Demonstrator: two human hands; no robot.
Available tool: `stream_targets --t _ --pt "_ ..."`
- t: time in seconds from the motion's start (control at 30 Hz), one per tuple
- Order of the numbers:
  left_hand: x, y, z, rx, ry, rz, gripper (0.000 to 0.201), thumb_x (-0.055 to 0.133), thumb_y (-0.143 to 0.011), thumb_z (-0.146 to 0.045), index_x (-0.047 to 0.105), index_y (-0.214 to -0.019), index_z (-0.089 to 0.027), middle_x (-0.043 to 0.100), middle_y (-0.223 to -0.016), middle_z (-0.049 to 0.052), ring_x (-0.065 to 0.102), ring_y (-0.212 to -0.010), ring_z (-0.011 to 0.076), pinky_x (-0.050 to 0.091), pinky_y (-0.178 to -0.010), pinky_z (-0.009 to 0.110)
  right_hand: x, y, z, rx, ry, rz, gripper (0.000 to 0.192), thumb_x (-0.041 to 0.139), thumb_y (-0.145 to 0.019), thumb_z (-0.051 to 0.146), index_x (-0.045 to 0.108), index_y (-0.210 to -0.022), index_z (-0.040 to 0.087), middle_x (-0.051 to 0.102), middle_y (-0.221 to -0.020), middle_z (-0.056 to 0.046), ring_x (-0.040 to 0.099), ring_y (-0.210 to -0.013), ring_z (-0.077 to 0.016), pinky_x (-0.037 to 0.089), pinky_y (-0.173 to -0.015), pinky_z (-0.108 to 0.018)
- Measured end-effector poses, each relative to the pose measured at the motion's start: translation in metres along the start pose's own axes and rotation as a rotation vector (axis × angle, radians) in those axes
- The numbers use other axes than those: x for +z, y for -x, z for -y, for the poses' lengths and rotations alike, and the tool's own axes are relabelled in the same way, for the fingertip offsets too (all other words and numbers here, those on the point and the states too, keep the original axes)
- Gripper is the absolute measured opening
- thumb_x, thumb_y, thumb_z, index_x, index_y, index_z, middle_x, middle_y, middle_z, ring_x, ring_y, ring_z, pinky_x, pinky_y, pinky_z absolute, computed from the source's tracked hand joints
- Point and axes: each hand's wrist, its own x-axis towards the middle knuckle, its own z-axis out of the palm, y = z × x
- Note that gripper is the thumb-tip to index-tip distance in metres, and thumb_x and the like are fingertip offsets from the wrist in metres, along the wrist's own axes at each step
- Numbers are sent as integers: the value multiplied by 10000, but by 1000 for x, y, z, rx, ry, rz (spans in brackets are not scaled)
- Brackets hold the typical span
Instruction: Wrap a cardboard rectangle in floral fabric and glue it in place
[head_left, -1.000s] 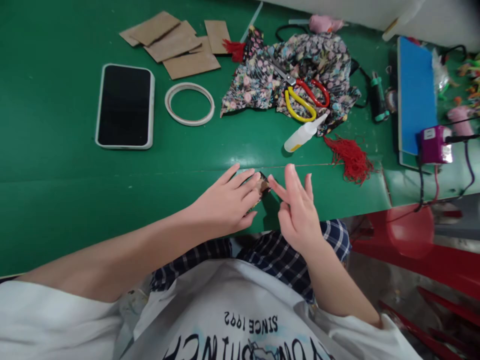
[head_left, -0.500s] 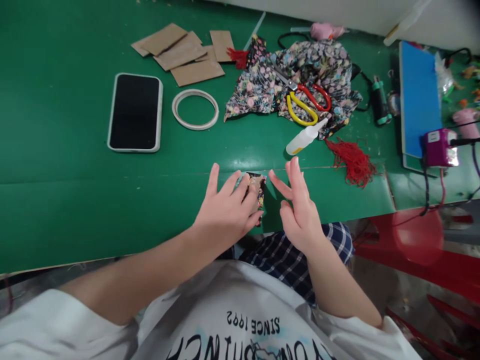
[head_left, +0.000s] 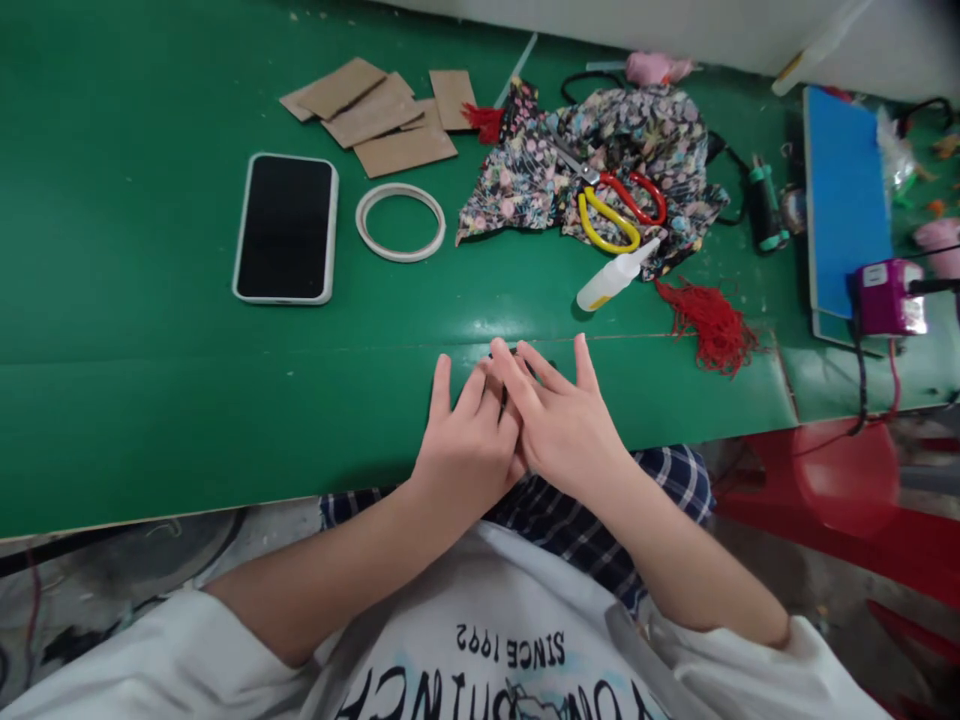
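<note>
Both hands have closed together over the small fabric-covered piece at the near edge of the green table (head_left: 150, 400). Half a second ago the left hand (head_left: 469, 450) pinned the piece alone, with the right hand (head_left: 562, 425) lifted and spread beside it; now the right lies flat, fingers extended, partly across the left's fingertips. It reads as pressing the piece flat against the table rather than gripping it.

The view has also dropped slightly, so the phone (head_left: 285, 228), tape ring (head_left: 400, 222) and cardboard pieces (head_left: 382, 110) sit lower in the picture.

The piece itself is almost wholly hidden; only a dark sliver (head_left: 525, 362) shows past the fingers, so its shape and lie cannot be told. The scissors (head_left: 611, 205) rest on floral cloth (head_left: 525, 175), glue bottle (head_left: 611, 280) near it.
</note>
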Motion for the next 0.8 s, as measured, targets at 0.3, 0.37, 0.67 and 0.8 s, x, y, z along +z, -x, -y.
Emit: stream_targets --t 0.3,0.37,0.67,0.8 --pt "-5 -1 4 29 23 46 496 530 -782 -379 544 -1185 -89 539 -1244 219 491 -1139 336 185 -1040 654 -6 6 -16 120 -291 -80 823 282 -759 37 -154 -1437 205 507 -1346 -13 264 -1371 -152 125 -1141 -519" --pt "-5 0 4 32 16 53 499 527 -784 -391 541 -1186 -97 535 -1248 217 486 -1143 334 166 -1043 654 -6 6 -16 139 -310 -94 843 292 -742 35 -159 -1436 198 513 -1340 -10 236 -1379 -143 134 -1146 -500" --pt "-6 0 5 7 3 127 488 506 -797 -368 523 -1199 -93 505 -1294 195 516 -1088 301 251 -1047 544 1 3 -11 22 -99 -70 762 299 -838 69 -144 -1435 237 425 -1410 -50 335 -1340 -200 76 -1111 -598" --pt "-5 1 6 22 -7 101 454 501 -807 -396 563 -1142 -95 515 -1281 202 534 -1059 305 266 -1036 562 -10 3 -15 66 -152 -120 809 290 -797 23 -177 -1427 222 353 -1453 -33 265 -1371 -167 98 -1137 -539"
